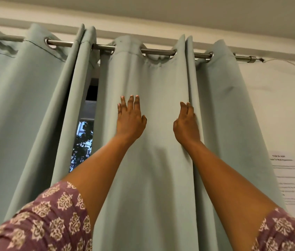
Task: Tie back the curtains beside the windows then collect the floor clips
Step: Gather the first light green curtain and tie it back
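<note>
Sleeves: your purple patterned sleeves (52,214) fill the bottom corners, both forearms reaching up and away from you.
Left hand: your left hand (130,120) lies flat on the right curtain panel (157,160), fingers straight and slightly spread, pointing up; it grips nothing.
Right hand: your right hand (185,124) rests against the same panel at a deep fold, fingers straight and together, pointing up, their tips tucked at the fold's edge; it holds nothing.
Right curtain panel: pale green, long axis vertical, hanging in folds from rod to below view; both hands touch its middle section.
Left curtain panel: the left curtain panel (25,105) hangs likewise, just beside the right one.
Gap: between the panels a narrow vertical slit shows the window (85,134) with foliage outside.
Right edge: the right panel's outer edge hangs free against bare wall, near a printed sheet (289,178).
Rod: the metal rod (157,51) runs roughly level through the eyelets, ending at the right with a short bare stretch past the last eyelet.
</note>
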